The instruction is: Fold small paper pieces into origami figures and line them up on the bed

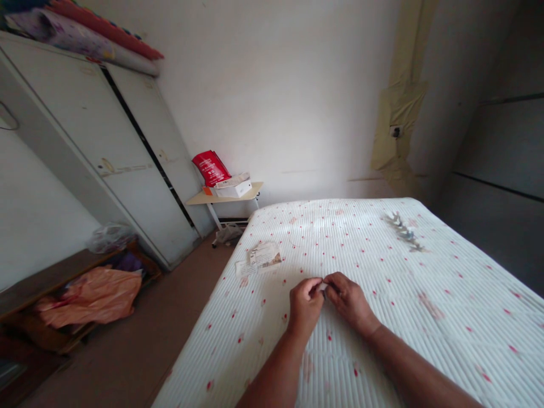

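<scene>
My left hand and my right hand meet over the near middle of the bed, fingertips pinched together. Between them is a small whitish piece, apparently paper, mostly covered by the fingers. Printed newspaper pieces lie flat on the bed beyond my left hand, overlapping each other. Farther off to the right, several small grey folded pieces with pointed tips sit in a slanting row. Both forearms reach in from the bottom edge, just above the sheet.
The bed has a white ribbed cover with red dots. At its far left corner stands a small table bearing a red bag and a white box. Cabinets and a low wooden shelf with cloth line the left side.
</scene>
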A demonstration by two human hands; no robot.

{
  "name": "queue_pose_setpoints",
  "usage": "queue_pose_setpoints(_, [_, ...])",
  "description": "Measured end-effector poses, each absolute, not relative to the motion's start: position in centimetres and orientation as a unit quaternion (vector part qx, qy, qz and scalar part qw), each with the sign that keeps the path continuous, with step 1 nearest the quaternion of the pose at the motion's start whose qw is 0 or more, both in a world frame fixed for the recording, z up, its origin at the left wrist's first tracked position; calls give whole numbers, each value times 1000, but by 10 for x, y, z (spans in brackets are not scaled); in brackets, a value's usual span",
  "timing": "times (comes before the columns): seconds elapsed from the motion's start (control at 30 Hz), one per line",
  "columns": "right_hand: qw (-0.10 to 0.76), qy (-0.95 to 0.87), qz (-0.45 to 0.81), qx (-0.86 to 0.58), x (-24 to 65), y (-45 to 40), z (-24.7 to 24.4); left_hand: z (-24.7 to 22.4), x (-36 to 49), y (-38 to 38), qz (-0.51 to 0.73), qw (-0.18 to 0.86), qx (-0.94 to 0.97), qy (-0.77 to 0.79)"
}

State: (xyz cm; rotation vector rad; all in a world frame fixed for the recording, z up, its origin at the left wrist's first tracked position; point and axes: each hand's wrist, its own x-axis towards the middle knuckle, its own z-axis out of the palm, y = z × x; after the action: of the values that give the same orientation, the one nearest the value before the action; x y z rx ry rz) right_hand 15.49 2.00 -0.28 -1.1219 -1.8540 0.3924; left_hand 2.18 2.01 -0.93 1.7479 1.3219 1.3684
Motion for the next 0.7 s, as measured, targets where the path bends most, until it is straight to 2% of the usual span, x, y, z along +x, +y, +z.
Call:
queue_pose_setpoints(0.33, [459, -775, 158, -404, 155, 20, -3, -6, 22, 17, 520, 254, 652, 489])
queue_pose_setpoints(0.7, [438, -783, 141, -418, 154, 16, -1, 0, 19, 15, 521, 242, 661, 483])
